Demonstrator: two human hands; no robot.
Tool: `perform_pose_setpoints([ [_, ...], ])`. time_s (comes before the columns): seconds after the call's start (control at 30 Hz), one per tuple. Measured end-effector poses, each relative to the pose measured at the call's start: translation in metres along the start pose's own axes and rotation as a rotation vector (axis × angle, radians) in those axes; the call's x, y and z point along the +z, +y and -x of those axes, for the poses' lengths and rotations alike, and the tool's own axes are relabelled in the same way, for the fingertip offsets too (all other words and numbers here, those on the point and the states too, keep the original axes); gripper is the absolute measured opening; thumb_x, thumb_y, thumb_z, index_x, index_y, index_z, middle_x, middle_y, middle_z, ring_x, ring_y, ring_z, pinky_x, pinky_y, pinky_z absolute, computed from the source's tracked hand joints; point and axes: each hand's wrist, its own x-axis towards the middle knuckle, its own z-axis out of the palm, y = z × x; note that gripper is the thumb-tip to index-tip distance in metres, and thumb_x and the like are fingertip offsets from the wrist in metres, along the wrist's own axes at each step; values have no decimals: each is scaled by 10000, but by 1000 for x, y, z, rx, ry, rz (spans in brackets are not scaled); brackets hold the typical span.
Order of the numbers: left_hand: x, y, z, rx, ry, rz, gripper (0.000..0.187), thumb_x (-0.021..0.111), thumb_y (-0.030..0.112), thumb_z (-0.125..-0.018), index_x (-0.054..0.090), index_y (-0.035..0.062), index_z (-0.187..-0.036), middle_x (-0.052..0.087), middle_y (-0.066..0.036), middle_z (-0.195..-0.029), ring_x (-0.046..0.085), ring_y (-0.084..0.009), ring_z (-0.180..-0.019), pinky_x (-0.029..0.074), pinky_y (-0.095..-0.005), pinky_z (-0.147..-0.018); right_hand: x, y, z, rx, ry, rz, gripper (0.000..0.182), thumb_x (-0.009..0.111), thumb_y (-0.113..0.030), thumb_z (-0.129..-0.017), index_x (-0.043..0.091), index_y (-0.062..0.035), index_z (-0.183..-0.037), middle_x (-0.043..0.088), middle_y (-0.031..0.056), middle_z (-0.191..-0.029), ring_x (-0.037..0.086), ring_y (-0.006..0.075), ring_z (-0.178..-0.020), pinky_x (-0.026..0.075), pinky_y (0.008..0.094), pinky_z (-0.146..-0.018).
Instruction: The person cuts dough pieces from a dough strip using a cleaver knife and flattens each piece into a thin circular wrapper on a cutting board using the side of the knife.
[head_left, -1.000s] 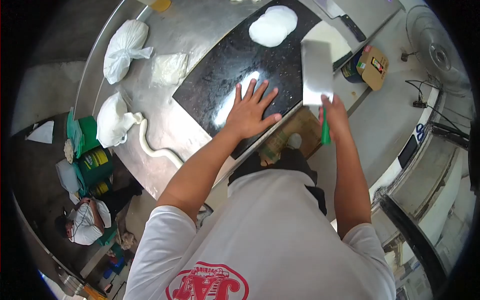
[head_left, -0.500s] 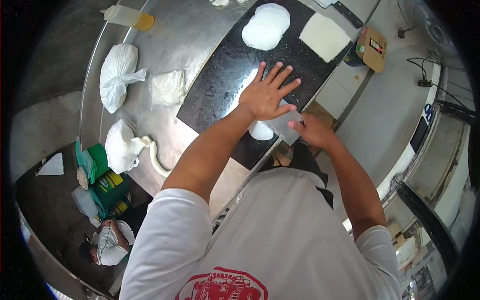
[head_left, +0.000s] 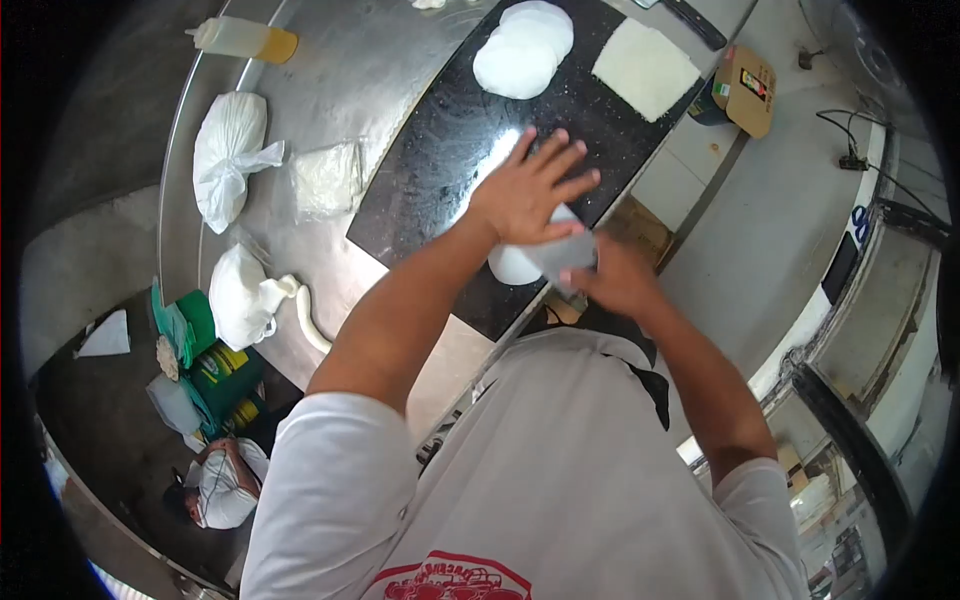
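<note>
My left hand (head_left: 530, 195) lies palm down with spread fingers over a broad grey blade (head_left: 562, 256), near the front edge of a black board (head_left: 420, 190). Closed around the blade's near end is my right hand (head_left: 622, 276), slightly blurred; its grip hides any handle. From under the blade and my left hand shows a thin white dough round (head_left: 512, 266). Farther up the board lie overlapping white dough rounds (head_left: 520, 62). A square white cloth (head_left: 646, 70) is spread at the board's right.
Left on the steel table (head_left: 330, 90) are a squeeze bottle (head_left: 245, 40), a tied white bag (head_left: 230, 160), a clear packet (head_left: 328, 180) and another bag (head_left: 240, 300) beside a dough rope (head_left: 312, 322). A black-handled knife (head_left: 695, 22) lies top right. Another person (head_left: 222, 485) is at lower left.
My right hand and the blade have shifted slightly, blurring with motion. My left hand stays spread over the blade. The whole view has moved a little.
</note>
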Motion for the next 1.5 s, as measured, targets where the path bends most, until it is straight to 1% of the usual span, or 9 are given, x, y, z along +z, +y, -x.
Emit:
perform_pose_setpoints([
  [0.1,7,55,42,79,-98,168,711,538,700,-906,577,228,-1437,447,-99,-1574,299,-343,-1522,144,-680,-1216,44,22,53,-48,-40,-86,835,838,-435,-769,490,62,-1342,723,277,-1010,698,446,-1008,546,518,-873],
  [0.2,18,51,24,133,-87,187,696,543,699,-902,601,227,-1410,498,-77,-1531,330,-324,-1511,152,-684,-1210,28,5,51,253,-52,-30,817,830,-439,-774,498,65,-1324,720,284,-1012,698,444,-1015,543,521,-877],
  [0.47,1,-1,-16,12,33,-26,690,454,682,-951,556,232,-1464,470,-92,-1554,312,-362,-1504,166,-675,-1207,-6,-9,11,-17,154,80,675,869,-383,-751,573,45,-1179,699,277,-1000,706,443,-960,548,494,-834],
  [0.63,16,68,16,85,-92,178,688,559,682,-903,590,238,-1427,505,-93,-1523,394,-347,-1461,230,-654,-1187,25,18,52,224,-62,-14,716,847,-428,-767,545,18,-1238,712,287,-1037,697,466,-993,546,524,-886],
  [0.73,2,37,-7,14,-12,42,657,562,668,-908,616,231,-1397,528,-89,-1497,407,-340,-1450,239,-646,-1182,-11,-2,29,226,-22,91,716,853,-440,-763,542,16,-1219,716,276,-1048,694,465,-1015,550,518,-889],
  [1.0,6,34,16,2,-63,29,722,527,693,-911,524,254,-1484,412,-125,-1593,290,-375,-1524,172,-695,-1200,8,24,28,-108,-62,-51,792,830,-426,-795,492,27,-1350,677,309,-1153,666,469,-1095,539,531,-907],
  [1.1,22,73,21,17,-80,157,728,545,713,-892,548,268,-1467,449,-64,-1578,297,-350,-1524,160,-683,-1210,29,46,56,56,-13,49,837,818,-426,-805,456,15,-1417,655,316,-1206,657,466,-1117,528,535,-930],
  [1.4,-3,8,-32,-134,79,-26,704,551,664,-924,533,232,-1480,442,-144,-1566,360,-382,-1471,213,-658,-1190,-70,-16,-14,-17,-57,239,665,833,-406,-767,581,9,-1221,680,306,-1132,674,453,-1067,536,524,-906],
  [1.5,8,38,0,-121,-23,57,741,533,691,-919,491,249,-1512,396,-138,-1607,272,-401,-1526,170,-660,-1214,-17,27,19,-146,-129,-160,682,817,-383,-802,566,38,-1276,674,313,-1158,655,444,-1130,524,518,-929],
])
